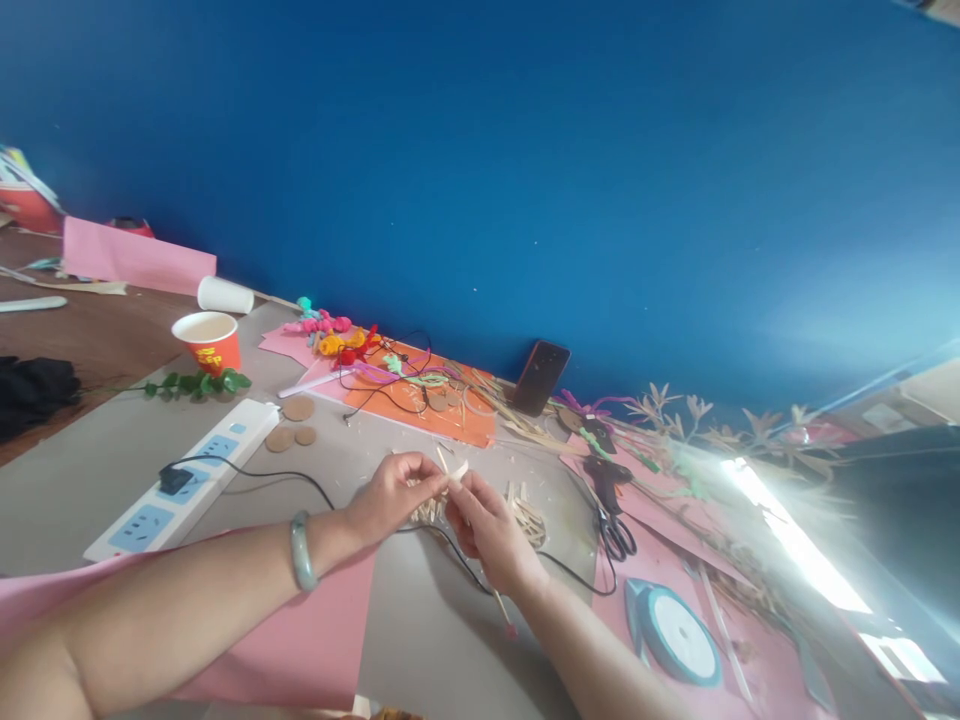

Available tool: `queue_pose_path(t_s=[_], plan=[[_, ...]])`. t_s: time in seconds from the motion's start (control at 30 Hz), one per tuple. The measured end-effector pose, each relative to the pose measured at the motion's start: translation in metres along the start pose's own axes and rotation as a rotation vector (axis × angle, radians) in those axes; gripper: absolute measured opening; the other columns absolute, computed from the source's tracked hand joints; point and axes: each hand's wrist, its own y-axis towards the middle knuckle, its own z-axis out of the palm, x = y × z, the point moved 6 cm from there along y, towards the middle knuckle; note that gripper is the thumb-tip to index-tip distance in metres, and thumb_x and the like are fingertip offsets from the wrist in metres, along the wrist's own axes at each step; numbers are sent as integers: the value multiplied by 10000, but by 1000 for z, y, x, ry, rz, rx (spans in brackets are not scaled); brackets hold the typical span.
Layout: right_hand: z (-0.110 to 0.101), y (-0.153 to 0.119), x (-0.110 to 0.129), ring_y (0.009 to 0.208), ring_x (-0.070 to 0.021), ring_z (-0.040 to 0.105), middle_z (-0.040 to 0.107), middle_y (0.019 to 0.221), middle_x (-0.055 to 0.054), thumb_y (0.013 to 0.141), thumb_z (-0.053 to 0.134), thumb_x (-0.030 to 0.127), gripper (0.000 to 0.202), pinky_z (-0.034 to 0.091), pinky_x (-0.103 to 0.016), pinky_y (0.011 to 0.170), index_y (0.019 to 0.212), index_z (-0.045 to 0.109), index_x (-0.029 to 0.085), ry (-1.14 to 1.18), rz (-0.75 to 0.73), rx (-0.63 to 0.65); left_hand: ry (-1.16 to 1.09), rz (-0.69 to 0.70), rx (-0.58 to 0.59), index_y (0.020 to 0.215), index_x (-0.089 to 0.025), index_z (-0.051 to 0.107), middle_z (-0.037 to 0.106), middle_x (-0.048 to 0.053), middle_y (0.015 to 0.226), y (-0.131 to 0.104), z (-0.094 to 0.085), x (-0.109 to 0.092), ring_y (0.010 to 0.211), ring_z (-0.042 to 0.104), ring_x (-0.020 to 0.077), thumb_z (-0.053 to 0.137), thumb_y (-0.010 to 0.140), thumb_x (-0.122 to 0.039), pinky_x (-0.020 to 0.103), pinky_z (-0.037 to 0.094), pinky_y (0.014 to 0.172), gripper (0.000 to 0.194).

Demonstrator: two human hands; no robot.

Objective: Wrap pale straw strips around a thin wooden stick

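Observation:
My left hand [401, 492], with a pale green bangle [303, 552] on its wrist, is closed in a pinch. My right hand [491, 525] meets it, thumb and fingers also pinched. Between the fingertips both hold a small pale strip [460, 469], bent or folded; its material is unclear. A thin pale stick end [442, 459] pokes up beside it. Below my right hand a thin stick with a pink end [510, 630] sticks out; whether the hand grips it is hidden. Short pale wooden sticks [529, 518] lie in a pile behind the hands, partly covered.
A white power strip [212, 452] and a red paper cup [208, 345] stand left. A dark cable crosses beneath my hands. A phone [541, 377] leans on the blue wall. To the right lie a glue gun [607, 475], scissors [618, 538] and a ribbon spool [681, 635].

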Motion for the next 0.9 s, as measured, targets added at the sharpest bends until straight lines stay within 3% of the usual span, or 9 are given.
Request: queue_pose_path(t_s=[0.43, 0.7, 0.8, 0.9], plan=[[-5, 1, 3, 358, -24, 108, 400, 456, 87, 749, 661, 493, 449, 50, -183, 354, 636, 332, 210, 214, 84, 73, -20, 20, 18, 737, -133, 640, 613, 21, 700, 0, -2, -5, 667, 526, 122, 650, 778, -377, 221, 406, 630, 247], [-34, 4, 28, 371, -33, 123, 368, 476, 88, 722, 678, 482, 405, 67, -189, 349, 656, 387, 208, 306, -26, -96, -85, -60, -11, 745, -138, 643, 614, 7, 651, 3, -2, 13, 544, 486, 95, 666, 752, -431, 217, 385, 559, 294], [-29, 6, 21, 376, -28, 158, 418, 513, 73, 734, 671, 436, 383, 70, -190, 362, 646, 381, 202, 242, -19, -99, -80, -29, -20, 757, -137, 651, 627, 17, 667, 1, -2, 6, 585, 512, 109, 661, 761, -432, 221, 396, 583, 296], [-11, 4, 7, 391, -33, 195, 435, 533, 73, 729, 683, 395, 329, 95, -186, 380, 696, 418, 203, 153, 53, 20, -84, 0, -14, 752, -141, 646, 629, 16, 679, 0, -2, 0, 635, 541, 122, 646, 782, -405, 228, 416, 626, 266]])
